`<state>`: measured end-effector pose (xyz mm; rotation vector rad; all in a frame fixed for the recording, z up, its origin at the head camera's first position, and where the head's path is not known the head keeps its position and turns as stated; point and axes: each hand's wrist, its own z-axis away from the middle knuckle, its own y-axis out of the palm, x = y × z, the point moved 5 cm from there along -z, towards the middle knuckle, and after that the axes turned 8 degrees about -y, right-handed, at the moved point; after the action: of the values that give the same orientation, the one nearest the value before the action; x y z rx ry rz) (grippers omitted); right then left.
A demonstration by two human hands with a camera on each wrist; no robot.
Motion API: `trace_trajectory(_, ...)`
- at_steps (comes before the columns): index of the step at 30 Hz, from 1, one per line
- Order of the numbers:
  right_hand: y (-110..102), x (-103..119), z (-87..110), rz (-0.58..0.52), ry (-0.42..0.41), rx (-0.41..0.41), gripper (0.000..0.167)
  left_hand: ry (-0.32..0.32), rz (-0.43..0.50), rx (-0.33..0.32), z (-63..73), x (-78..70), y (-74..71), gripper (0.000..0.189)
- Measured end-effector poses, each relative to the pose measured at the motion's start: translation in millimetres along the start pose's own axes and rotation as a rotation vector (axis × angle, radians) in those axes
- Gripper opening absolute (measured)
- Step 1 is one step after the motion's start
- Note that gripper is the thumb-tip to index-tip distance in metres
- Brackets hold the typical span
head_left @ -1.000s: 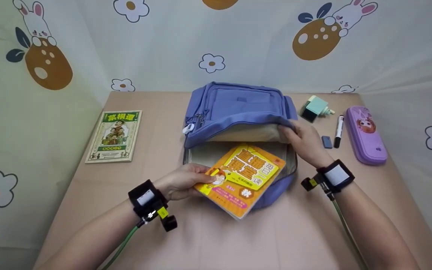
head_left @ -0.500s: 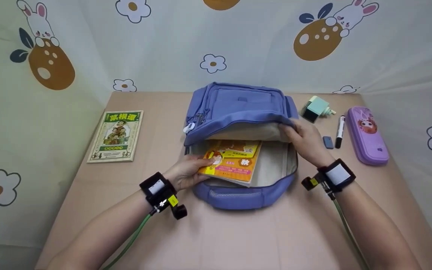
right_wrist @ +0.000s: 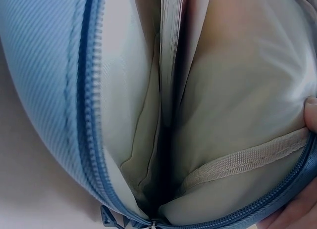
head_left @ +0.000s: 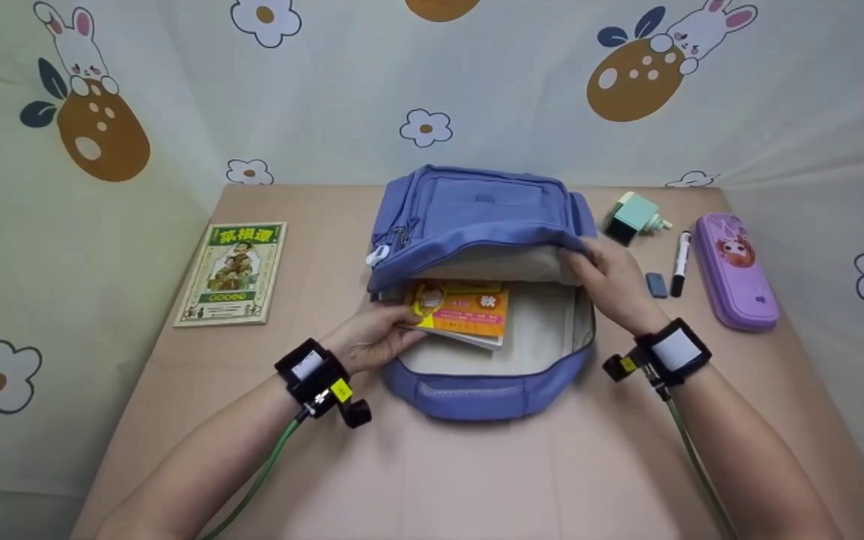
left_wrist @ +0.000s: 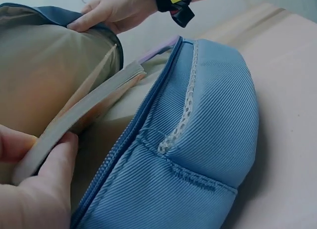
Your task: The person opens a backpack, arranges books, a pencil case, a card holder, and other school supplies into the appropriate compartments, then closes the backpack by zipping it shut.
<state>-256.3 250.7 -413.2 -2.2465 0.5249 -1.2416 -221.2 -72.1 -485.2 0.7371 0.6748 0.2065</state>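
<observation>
A blue backpack [head_left: 484,191] lies on the table with its main compartment unzipped and its pale lining showing. My left hand [head_left: 372,337] pinches the near left corner of an orange book [head_left: 466,311] between thumb and fingers. The book's far part is inside the compartment, hidden beneath the raised flap. In the left wrist view the book's page edge [left_wrist: 94,98] slants between thumb and fingers. My right hand [head_left: 612,281] grips the flap's rim at the right and holds it up. The right wrist view looks into the compartment, where the book's pages [right_wrist: 171,46] stand between the lining walls.
On the left lies a green-and-cream book [head_left: 233,274]. To the right of the backpack are a mint-and-black bottle-shaped object [head_left: 633,217], a small blue block [head_left: 655,285], a marker [head_left: 679,262] and a purple pencil case [head_left: 736,271].
My left hand has moved the orange book from above the opening into the compartment, away from me and under the flap. The right hand has kept holding the flap up.
</observation>
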Motion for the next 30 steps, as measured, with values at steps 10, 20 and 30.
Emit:
trace_trajectory(10,-1,1,0.4,-0.005,-0.01,0.003,0.024,-0.032,0.068,-0.015,-11.0,1.9,5.6,0.059)
trace_trajectory(20,-1,2,0.9,0.016,-0.024,-0.002,0.026,-0.002,-0.028,-0.087,-27.0,-1.3,4.2,0.047)
trace_trajectory(30,0,0,1.7,0.001,-0.001,-0.003,0.026,0.004,0.062,0.037,-25.2,-3.4,12.1,0.067)
